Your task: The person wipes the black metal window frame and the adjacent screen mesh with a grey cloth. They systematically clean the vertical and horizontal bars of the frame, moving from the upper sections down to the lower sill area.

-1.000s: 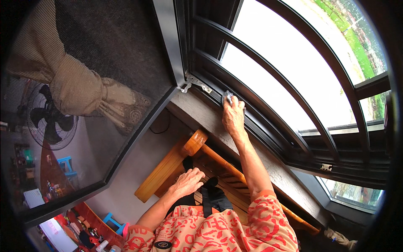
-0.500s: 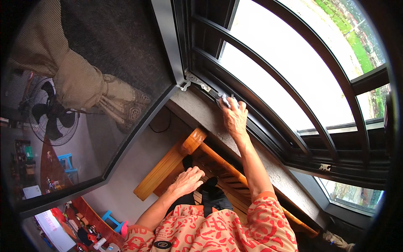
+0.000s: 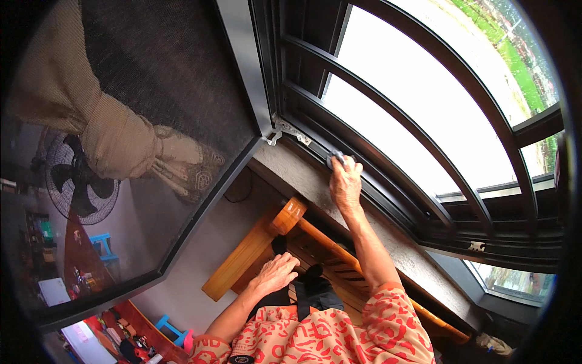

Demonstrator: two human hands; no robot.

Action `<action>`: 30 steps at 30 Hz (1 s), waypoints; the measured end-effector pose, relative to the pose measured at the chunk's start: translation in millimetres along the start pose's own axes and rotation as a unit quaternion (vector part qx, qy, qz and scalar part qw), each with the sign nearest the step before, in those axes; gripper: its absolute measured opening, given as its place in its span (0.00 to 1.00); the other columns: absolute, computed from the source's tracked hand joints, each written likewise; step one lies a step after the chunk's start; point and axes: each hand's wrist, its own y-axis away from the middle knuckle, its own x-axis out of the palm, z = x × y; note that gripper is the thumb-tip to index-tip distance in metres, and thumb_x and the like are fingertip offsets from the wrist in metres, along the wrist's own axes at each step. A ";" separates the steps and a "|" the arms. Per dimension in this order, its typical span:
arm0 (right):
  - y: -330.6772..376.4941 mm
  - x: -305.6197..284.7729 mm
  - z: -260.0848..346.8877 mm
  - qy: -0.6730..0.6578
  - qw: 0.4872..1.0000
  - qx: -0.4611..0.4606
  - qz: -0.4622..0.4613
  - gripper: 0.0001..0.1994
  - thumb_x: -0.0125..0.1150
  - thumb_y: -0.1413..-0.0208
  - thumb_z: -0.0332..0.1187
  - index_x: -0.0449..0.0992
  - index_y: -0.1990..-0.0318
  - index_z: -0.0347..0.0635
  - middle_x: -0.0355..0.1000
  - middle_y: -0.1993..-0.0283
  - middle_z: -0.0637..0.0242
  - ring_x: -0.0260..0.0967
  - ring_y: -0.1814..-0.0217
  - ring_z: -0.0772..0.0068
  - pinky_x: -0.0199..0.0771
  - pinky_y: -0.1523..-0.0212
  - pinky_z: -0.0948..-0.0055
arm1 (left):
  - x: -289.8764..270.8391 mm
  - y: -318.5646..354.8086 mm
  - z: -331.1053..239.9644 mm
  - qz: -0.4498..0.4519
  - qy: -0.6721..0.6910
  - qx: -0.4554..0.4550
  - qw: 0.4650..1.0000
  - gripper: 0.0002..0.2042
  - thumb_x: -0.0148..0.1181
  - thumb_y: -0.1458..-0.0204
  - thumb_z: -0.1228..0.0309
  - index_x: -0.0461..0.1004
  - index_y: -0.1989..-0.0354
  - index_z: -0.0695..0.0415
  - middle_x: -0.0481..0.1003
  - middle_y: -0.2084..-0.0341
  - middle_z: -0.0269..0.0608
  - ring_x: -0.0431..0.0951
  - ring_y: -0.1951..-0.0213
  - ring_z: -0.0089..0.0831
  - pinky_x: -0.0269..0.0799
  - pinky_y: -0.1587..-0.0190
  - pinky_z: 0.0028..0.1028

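My right hand (image 3: pixel 345 185) reaches up to the dark window frame track (image 3: pixel 376 182) and presses a small grey cloth (image 3: pixel 335 158) onto it, near a metal hinge bracket (image 3: pixel 286 130). My left hand (image 3: pixel 276 273) rests flat, fingers spread, on the top rail of a wooden bench (image 3: pixel 254 249) below the grey sill ledge (image 3: pixel 315 182). Both forearms come out of red-and-cream patterned sleeves.
An opened window sash with dark mesh screen (image 3: pixel 163 91) swings inward at the left; a tied beige curtain (image 3: pixel 121 145) and a standing fan (image 3: pixel 79 182) show through it. Curved black window bars (image 3: pixel 400 115) stand beyond the frame. Blue stools and clutter lie on the floor at lower left.
My right hand with the cloth has slid slightly along the window track. The left hand stays on the bench rail.
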 end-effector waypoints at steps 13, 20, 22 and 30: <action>-75.7 45.8 61.7 -0.055 0.991 -0.086 -0.081 0.19 0.56 0.55 0.23 0.75 0.51 0.44 0.67 0.50 0.58 0.61 0.55 0.52 0.68 0.54 0.62 | -38.1 -66.7 21.8 -0.151 -0.035 -0.014 0.988 0.36 0.65 0.53 0.74 0.52 0.36 0.65 0.53 0.36 0.58 0.55 0.36 0.55 0.56 0.36 0.42; -105.6 69.6 94.9 0.067 0.993 -0.099 0.012 0.07 0.57 0.56 0.30 0.80 0.69 0.44 0.68 0.58 0.60 0.64 0.57 0.53 0.72 0.63 0.66 | -13.1 -110.6 36.7 -0.065 -0.086 -0.066 0.992 0.42 0.65 0.53 0.69 0.45 0.32 0.61 0.43 0.30 0.52 0.43 0.29 0.49 0.49 0.33 0.48; -105.7 62.6 89.1 0.075 0.992 -0.098 0.032 0.05 0.58 0.57 0.30 0.79 0.72 0.43 0.68 0.61 0.61 0.64 0.58 0.54 0.72 0.65 0.66 | -13.1 -113.2 33.4 -0.027 -0.123 -0.082 0.989 0.42 0.65 0.52 0.68 0.45 0.32 0.61 0.43 0.30 0.52 0.41 0.29 0.48 0.48 0.32 0.47; -75.1 41.5 50.8 0.069 0.994 -0.088 0.010 0.05 0.59 0.58 0.29 0.78 0.72 0.42 0.65 0.61 0.61 0.63 0.61 0.56 0.72 0.65 0.66 | -20.5 -119.2 27.3 0.026 -0.161 -0.101 0.982 0.40 0.64 0.52 0.67 0.48 0.33 0.65 0.43 0.30 0.53 0.39 0.28 0.47 0.48 0.32 0.47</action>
